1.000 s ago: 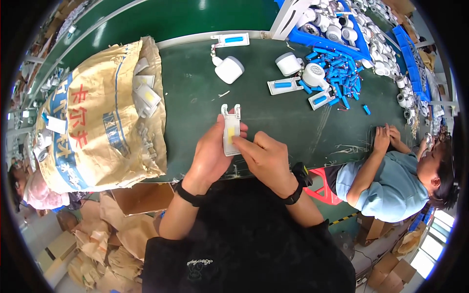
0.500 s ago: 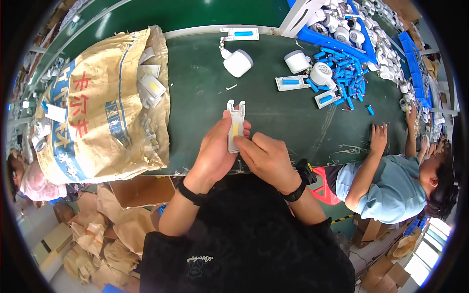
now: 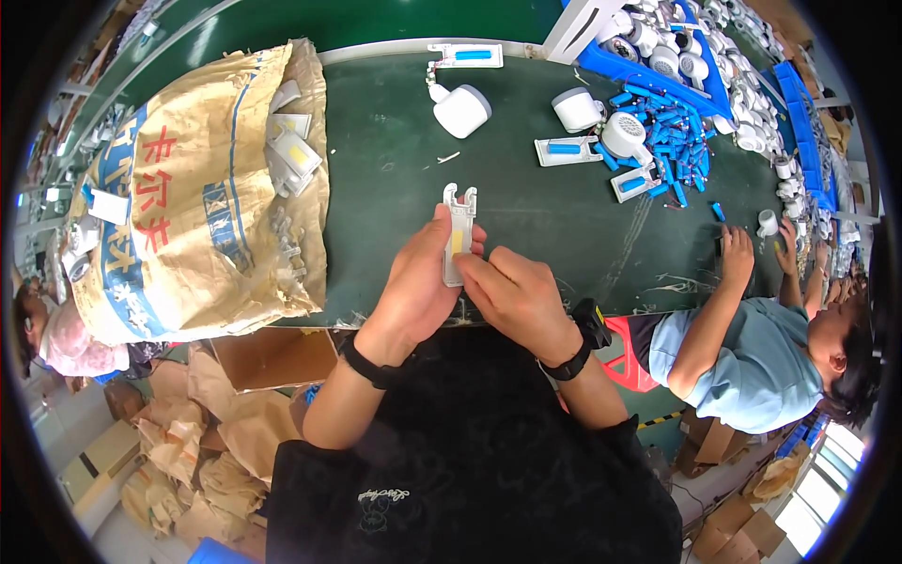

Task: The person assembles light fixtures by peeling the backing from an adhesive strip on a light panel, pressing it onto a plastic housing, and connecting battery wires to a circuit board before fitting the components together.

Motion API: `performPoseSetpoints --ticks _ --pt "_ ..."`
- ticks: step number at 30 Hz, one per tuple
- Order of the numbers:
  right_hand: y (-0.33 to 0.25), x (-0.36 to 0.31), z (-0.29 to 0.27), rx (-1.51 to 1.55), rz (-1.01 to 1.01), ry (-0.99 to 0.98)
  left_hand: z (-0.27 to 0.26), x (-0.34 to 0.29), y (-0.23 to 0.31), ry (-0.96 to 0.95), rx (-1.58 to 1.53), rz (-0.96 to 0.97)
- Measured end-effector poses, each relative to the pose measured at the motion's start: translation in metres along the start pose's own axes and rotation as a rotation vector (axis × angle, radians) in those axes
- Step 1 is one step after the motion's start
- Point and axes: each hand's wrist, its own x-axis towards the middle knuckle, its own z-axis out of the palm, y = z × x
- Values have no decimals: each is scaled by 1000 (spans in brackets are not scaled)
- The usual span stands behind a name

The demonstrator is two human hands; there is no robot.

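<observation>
In front of my body, a slim white LED light panel [image 3: 458, 246] with a yellow strip stands nearly upright, its two clip-like prongs pointing away from me. My left hand [image 3: 420, 263] is closed round its left side and back, some fingertips showing past the right edge. My right hand [image 3: 515, 289] is also closed, with thumb and fingertips pinching the panel's lower right edge. Beyond them on the green table [image 3: 395, 179] lies a white round lamp head [image 3: 462, 111], wired to a white panel with a blue battery [image 3: 474, 55].
A large tan sack [image 3: 188, 207] holding more panels lies at left. Blue batteries [image 3: 676, 141] are heaped at right beside white lamp heads and a blue crate [image 3: 648, 66]. A co-worker in a light blue shirt [image 3: 742, 362] sits at right. A cardboard box [image 3: 272, 359] stands below the table.
My hands keep hold of the panel, which has shifted slightly. At far right, a white round part now shows on the table by the co-worker's hands. The whole view has moved a little.
</observation>
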Motion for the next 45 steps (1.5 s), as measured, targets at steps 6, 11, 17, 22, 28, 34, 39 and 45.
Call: performPoseSetpoints --ticks 6,11,17,22,28,34,39,45 --pt "17 -3 -5 14 112 105 12 5 -8 -49 133 1" --pt "47 -29 -63 23 521 461 39 19 -35 -63 372 40" --pt "41 -85 -122 433 733 840 118 115 -144 -125 945 467" --pt "31 -116 -122 413 702 848 174 156 -179 -215 1059 403" --pt "33 -105 -95 1495 677 716 100 86 -97 -116 1182 822" --pt "19 -40 -28 1750 832 240 -64 36 97 630 1710 1094" --pt "-7 4 -7 1656 915 80 -129 61 174 932 2113 844" --pt "3 -9 -15 1348 886 -9 -101 44 213 239 2290 652"
